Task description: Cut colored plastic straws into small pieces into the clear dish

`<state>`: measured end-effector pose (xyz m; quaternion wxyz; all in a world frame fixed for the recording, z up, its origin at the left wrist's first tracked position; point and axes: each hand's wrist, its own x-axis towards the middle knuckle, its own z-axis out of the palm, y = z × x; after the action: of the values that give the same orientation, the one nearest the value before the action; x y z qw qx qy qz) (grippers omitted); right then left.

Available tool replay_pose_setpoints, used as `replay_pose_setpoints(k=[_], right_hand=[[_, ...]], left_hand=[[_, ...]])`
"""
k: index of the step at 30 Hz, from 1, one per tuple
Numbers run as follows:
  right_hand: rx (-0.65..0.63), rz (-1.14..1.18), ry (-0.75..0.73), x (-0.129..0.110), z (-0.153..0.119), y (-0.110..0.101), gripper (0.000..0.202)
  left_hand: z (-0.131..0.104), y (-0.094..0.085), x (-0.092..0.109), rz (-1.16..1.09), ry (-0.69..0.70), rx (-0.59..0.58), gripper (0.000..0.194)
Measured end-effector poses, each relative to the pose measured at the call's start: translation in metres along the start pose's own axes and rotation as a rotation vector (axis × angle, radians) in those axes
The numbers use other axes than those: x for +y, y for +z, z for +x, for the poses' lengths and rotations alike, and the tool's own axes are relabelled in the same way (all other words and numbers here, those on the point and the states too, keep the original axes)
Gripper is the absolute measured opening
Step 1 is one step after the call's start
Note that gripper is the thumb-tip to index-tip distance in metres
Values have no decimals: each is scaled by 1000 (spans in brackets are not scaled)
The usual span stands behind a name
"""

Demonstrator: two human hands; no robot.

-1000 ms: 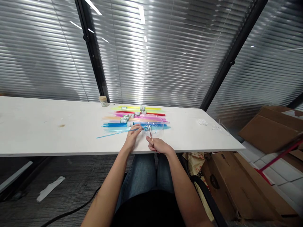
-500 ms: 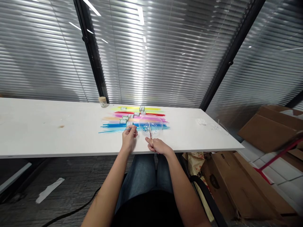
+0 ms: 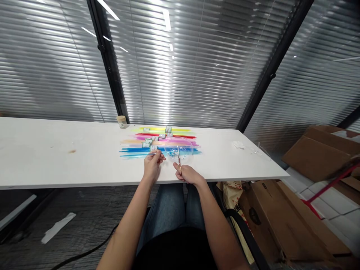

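Note:
My left hand (image 3: pixel 152 164) is closed in a pinch on a thin blue plastic strip, its fingers above the table's near part. My right hand (image 3: pixel 188 173) grips a pair of scissors (image 3: pixel 179 160) with copper-coloured handles, blades pointing away from me. Just beyond both hands stands a clear round bowl (image 3: pixel 192 147), and the scissor tips are over it. Small blue bits seem to lie in the bowl. Behind lie bundles of long thin strips in blue (image 3: pixel 132 149), pink (image 3: pixel 140 137), red (image 3: pixel 191 137) and yellow (image 3: pixel 182 129), several with paper labels.
A small jar with a wooden-looking lid (image 3: pixel 122 122) stands at the back of the white table (image 3: pixel 92 161). Crumpled white scraps (image 3: pixel 238 144) lie on the right. Cardboard boxes (image 3: pixel 281 213) and a paper bag (image 3: pixel 232 193) are on the floor at the right.
The blue strip that stuck out far to the left of my left hand no longer shows there. My left hand has shifted very slightly; the right hand and scissors are nearly unmoved.

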<state>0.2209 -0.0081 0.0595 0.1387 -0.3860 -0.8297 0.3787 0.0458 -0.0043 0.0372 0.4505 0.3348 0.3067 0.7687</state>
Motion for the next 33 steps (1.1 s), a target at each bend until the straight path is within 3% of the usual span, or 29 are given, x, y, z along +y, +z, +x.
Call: replay_pose_setpoints(k=[33], right_hand=[[-19, 28, 23, 0, 0, -2, 66]], left_hand=[[1, 0, 1, -41, -10, -14, 39]])
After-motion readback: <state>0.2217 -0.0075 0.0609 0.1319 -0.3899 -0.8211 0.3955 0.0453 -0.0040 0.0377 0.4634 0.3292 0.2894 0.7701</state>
